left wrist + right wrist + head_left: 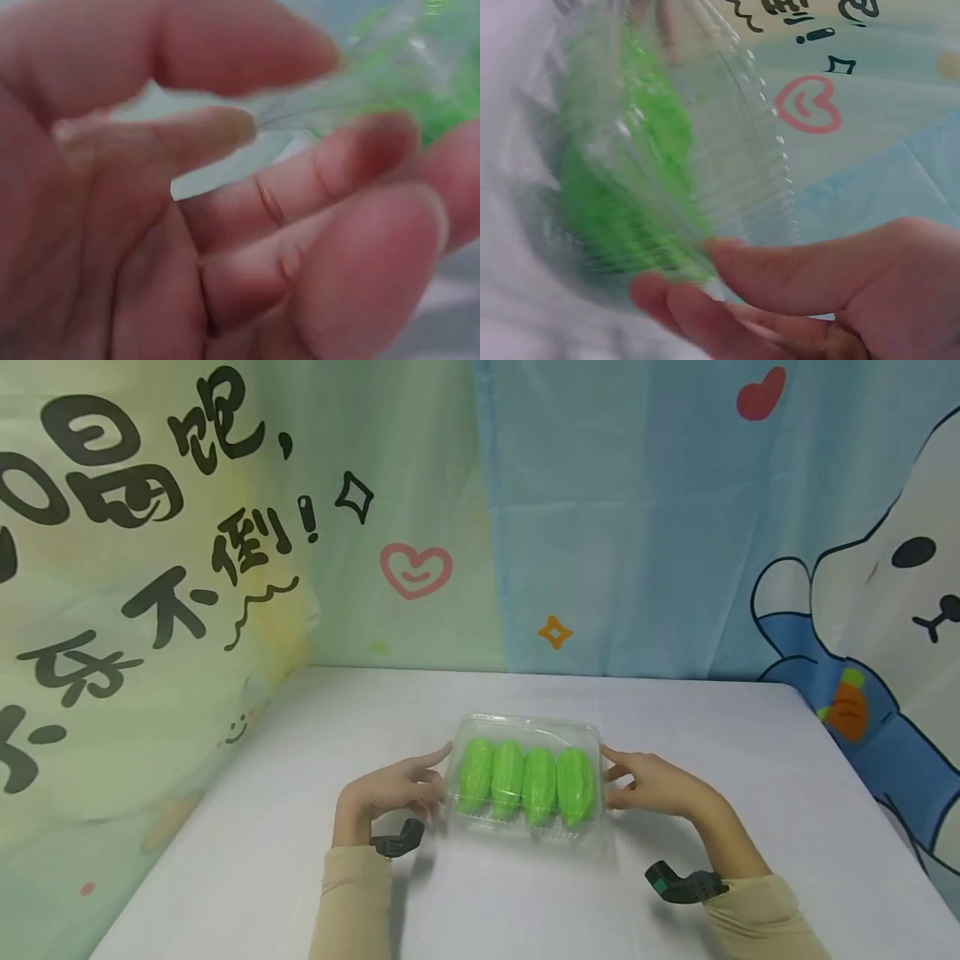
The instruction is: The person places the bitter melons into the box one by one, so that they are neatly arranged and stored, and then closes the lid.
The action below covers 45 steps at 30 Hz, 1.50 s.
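A clear plastic clamshell box (525, 720) is between my two hands, its lid down. Inside, several light-green, ridged, cucumber-like pieces (507, 777) lie side by side. My left hand (397, 785) grips the box's left edge, with the fingers bent and close to the clear plastic in the left wrist view. On the other side, my right hand (660, 783) pinches the right edge between thumb (772, 270) and fingers. The right wrist view shows the box's side and a green piece through the plastic, somewhat blurred.
A white-covered table (525, 902) lies under the box. Behind it hangs a blue and green printed curtain (615, 527), and a yellow-green printed cloth (187, 693) borders the left. Dark devices are strapped on the left wrist (401, 841) and right wrist (686, 885).
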Tool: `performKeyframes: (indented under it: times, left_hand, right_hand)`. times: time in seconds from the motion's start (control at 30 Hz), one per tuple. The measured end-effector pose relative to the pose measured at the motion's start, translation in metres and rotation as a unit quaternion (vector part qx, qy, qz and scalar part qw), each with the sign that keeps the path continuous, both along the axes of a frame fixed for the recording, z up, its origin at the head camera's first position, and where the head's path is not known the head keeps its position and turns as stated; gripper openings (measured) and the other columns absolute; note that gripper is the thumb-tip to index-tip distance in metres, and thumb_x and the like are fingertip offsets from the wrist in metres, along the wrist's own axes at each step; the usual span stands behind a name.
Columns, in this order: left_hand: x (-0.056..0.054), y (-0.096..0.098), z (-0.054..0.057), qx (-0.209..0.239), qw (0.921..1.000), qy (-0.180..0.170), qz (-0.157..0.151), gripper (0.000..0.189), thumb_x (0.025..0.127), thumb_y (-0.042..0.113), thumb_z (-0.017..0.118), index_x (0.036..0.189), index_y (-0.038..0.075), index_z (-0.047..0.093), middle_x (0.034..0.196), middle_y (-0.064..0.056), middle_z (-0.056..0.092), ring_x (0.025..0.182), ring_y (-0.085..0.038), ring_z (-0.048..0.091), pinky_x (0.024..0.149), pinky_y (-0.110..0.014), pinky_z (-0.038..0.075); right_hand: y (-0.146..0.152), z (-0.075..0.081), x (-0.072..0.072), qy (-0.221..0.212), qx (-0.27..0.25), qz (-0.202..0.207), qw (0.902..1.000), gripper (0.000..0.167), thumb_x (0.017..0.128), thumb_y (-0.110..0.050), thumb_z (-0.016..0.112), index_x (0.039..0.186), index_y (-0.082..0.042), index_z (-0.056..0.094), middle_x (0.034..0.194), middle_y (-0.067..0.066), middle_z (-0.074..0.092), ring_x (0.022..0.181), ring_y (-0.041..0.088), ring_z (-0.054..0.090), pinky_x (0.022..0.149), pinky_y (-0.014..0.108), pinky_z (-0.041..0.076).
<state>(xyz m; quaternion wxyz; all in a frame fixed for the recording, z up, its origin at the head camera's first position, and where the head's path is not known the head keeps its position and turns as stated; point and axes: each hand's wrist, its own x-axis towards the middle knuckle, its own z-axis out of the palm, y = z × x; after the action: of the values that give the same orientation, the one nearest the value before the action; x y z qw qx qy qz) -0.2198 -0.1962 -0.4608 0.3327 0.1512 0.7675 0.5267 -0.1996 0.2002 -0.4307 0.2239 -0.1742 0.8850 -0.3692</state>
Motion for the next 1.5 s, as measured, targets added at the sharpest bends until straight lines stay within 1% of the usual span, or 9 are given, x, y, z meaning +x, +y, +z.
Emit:
performKeyframes:
  times: [0.13, 0.27, 0.4, 0.5, 0.63, 0.77, 0.9, 1.2, 1.5]
  left_hand:
    - [0.005, 0.0, -0.001, 0.038, 0.9985, -0.038, -0.015, 0.091, 0.088, 0.008, 0.061, 0.152, 0.037, 0.004, 0.09, -0.008, 0.059, 0.073, -0.023, 0.065, 0.071, -0.034, 0.058]
    - [0.011, -0.001, -0.003, 0.074, 0.9955, -0.06, -0.005, 0.093, 0.089, 0.006, 0.06, 0.151, 0.041, 0.001, 0.084, -0.005, 0.057, 0.065, -0.017, 0.061, 0.06, -0.026, 0.052]
    - [0.017, 0.0, -0.004, 0.078, 0.9956, -0.049, 0.019, 0.091, 0.088, 0.007, 0.06, 0.152, 0.038, 0.003, 0.077, -0.008, 0.06, 0.058, -0.016, 0.06, 0.052, -0.022, 0.044]
    - [0.021, 0.004, -0.004, 0.06, 0.9963, -0.032, 0.053, 0.089, 0.087, 0.009, 0.061, 0.154, 0.03, 0.006, 0.079, -0.014, 0.066, 0.056, -0.015, 0.058, 0.052, -0.022, 0.043]
    - [0.026, 0.01, -0.003, 0.03, 0.9929, -0.014, 0.114, 0.077, 0.084, 0.012, 0.063, 0.15, 0.01, 0.025, 0.084, -0.015, 0.069, 0.059, -0.013, 0.058, 0.058, -0.023, 0.047]
    - [0.034, 0.012, -0.005, 0.026, 0.9873, -0.01, 0.156, 0.046, 0.087, 0.016, 0.062, 0.126, -0.008, 0.053, 0.086, -0.009, 0.069, 0.066, -0.011, 0.061, 0.066, -0.023, 0.052]
    - [0.041, 0.01, -0.011, 0.048, 0.983, -0.022, 0.176, 0.033, 0.09, 0.017, 0.061, 0.109, -0.01, 0.062, 0.086, -0.006, 0.069, 0.073, -0.01, 0.064, 0.073, -0.023, 0.056]
    - [0.047, 0.009, -0.012, 0.075, 0.9741, -0.045, 0.209, 0.032, 0.091, 0.014, 0.061, 0.109, -0.012, 0.061, 0.084, -0.005, 0.07, 0.08, -0.012, 0.067, 0.077, -0.021, 0.057]
    - [0.048, 0.013, -0.012, 0.073, 0.9725, -0.053, 0.215, 0.032, 0.089, 0.015, 0.062, 0.107, -0.012, 0.061, 0.08, -0.003, 0.07, 0.076, -0.011, 0.067, 0.076, -0.02, 0.057]
  right_hand:
    - [-0.004, -0.008, 0.007, -0.052, -0.075, -0.08, 0.9926, 0.078, 0.089, -0.005, 0.06, 0.15, 0.003, 0.012, 0.1, 0.019, 0.062, 0.066, 0.017, 0.067, 0.062, 0.031, 0.059]
    - [-0.011, -0.021, 0.016, -0.008, -0.085, -0.167, 0.9822, 0.063, 0.091, -0.008, 0.059, 0.143, 0.0, 0.026, 0.089, 0.014, 0.066, 0.06, 0.014, 0.066, 0.057, 0.029, 0.059]
    - [-0.017, -0.028, 0.031, 0.03, -0.066, -0.218, 0.9731, 0.042, 0.092, -0.016, 0.06, 0.128, 0.003, 0.047, 0.089, 0.012, 0.07, 0.061, 0.012, 0.067, 0.056, 0.026, 0.058]
    - [-0.015, -0.028, 0.041, 0.009, -0.084, -0.211, 0.9739, 0.044, 0.093, -0.016, 0.058, 0.132, 0.003, 0.048, 0.097, 0.013, 0.068, 0.069, 0.013, 0.069, 0.06, 0.025, 0.059]
    - [-0.007, -0.022, 0.048, -0.079, -0.146, -0.158, 0.9734, 0.064, 0.094, -0.017, 0.058, 0.147, 0.003, 0.028, 0.107, 0.017, 0.063, 0.083, 0.017, 0.069, 0.07, 0.025, 0.059]
    - [-0.001, -0.02, 0.049, -0.151, -0.21, -0.125, 0.958, 0.079, 0.093, -0.02, 0.061, 0.151, 0.001, 0.011, 0.11, 0.018, 0.063, 0.092, 0.019, 0.069, 0.078, 0.026, 0.059]
    - [0.001, -0.027, 0.051, -0.187, -0.263, -0.126, 0.9381, 0.085, 0.091, -0.018, 0.064, 0.151, 0.001, 0.007, 0.11, 0.014, 0.064, 0.094, 0.015, 0.069, 0.083, 0.026, 0.057]
    - [-0.007, -0.037, 0.061, -0.196, -0.282, -0.184, 0.9211, 0.059, 0.09, -0.022, 0.065, 0.129, 0.015, 0.043, 0.107, 0.007, 0.068, 0.093, 0.009, 0.068, 0.084, 0.02, 0.056]
    - [-0.005, -0.03, 0.068, -0.207, -0.267, -0.169, 0.9259, 0.055, 0.09, -0.021, 0.065, 0.125, 0.016, 0.045, 0.108, 0.01, 0.069, 0.096, 0.012, 0.068, 0.087, 0.023, 0.055]
